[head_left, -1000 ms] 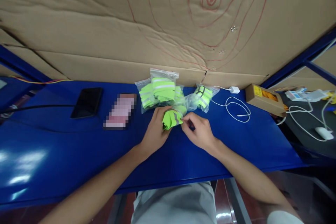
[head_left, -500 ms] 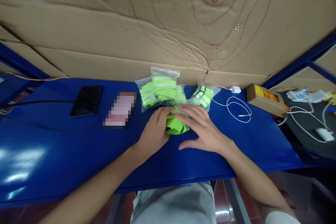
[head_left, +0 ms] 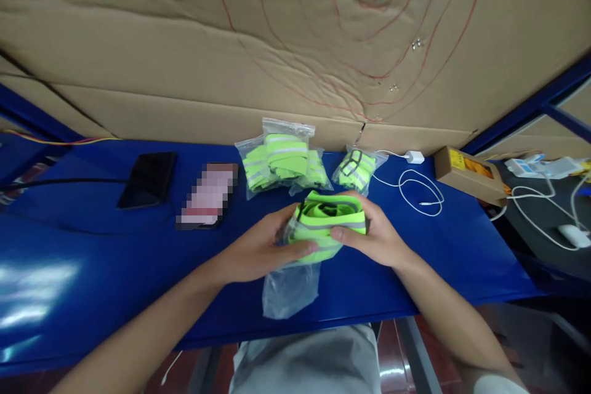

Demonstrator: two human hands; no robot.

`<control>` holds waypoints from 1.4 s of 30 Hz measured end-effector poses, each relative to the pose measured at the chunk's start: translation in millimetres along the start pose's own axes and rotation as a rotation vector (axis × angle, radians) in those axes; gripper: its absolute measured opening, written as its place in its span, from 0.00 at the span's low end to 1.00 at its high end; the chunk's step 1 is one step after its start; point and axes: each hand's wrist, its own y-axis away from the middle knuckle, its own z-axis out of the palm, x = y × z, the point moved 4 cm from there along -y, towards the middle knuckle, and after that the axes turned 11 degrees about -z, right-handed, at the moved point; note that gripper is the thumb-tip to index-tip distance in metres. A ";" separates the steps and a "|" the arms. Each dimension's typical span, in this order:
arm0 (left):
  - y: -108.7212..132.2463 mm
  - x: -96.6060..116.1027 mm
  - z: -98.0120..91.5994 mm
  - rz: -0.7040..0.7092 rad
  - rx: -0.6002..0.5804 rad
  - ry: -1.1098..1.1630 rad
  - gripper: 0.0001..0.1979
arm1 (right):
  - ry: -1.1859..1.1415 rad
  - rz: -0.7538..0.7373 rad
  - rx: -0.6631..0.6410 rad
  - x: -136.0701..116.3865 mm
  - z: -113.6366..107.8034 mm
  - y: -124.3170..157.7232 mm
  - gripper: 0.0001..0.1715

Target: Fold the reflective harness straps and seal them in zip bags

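Note:
My left hand (head_left: 258, 249) and my right hand (head_left: 372, 234) both grip a folded neon-green band with grey reflective stripes (head_left: 330, 225), lifted a little above the blue table (head_left: 92, 258). A clear plastic bag (head_left: 290, 286) hangs down from the band's left end, under my left hand; whether the band's end sits inside it I cannot tell. Behind, several bagged green bands lie in a pile (head_left: 281, 160), with one more bagged band (head_left: 355, 169) to their right.
A dark phone (head_left: 148, 178) and a second phone with a blurred screen (head_left: 207, 197) lie at the left. A white charger with its cable (head_left: 418, 188), a cardboard box (head_left: 468, 172) and more cables are at the right. A cardboard wall (head_left: 277, 43) stands behind.
The green band was down on the table under both hands; now both hands hold it lifted nearer to me, and a clear bag hangs from it.

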 end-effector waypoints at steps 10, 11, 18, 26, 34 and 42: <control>-15.6 -37.8 11.4 -0.078 -0.081 0.151 0.26 | 0.286 0.042 -0.291 8.2 -6.0 -2.3 0.14; -15.6 -38.5 13.1 -0.061 -0.067 0.139 0.26 | 0.314 -0.004 -0.311 5.7 -4.7 -2.6 0.12; -19.2 -41.5 21.0 -0.074 0.014 0.157 0.35 | 0.449 -0.112 -0.390 7.1 13.6 0.2 0.07; -17.5 -44.2 4.1 -0.209 0.125 0.421 0.32 | 0.108 -0.021 -0.313 7.6 -2.1 -2.6 0.20; -18.4 -45.1 2.4 -0.223 0.139 0.358 0.27 | 0.463 -0.127 -0.622 3.3 11.7 3.4 0.20; -18.9 -36.1 5.1 -0.164 0.030 0.365 0.25 | -0.076 0.139 -0.621 21.7 -1.5 4.6 0.20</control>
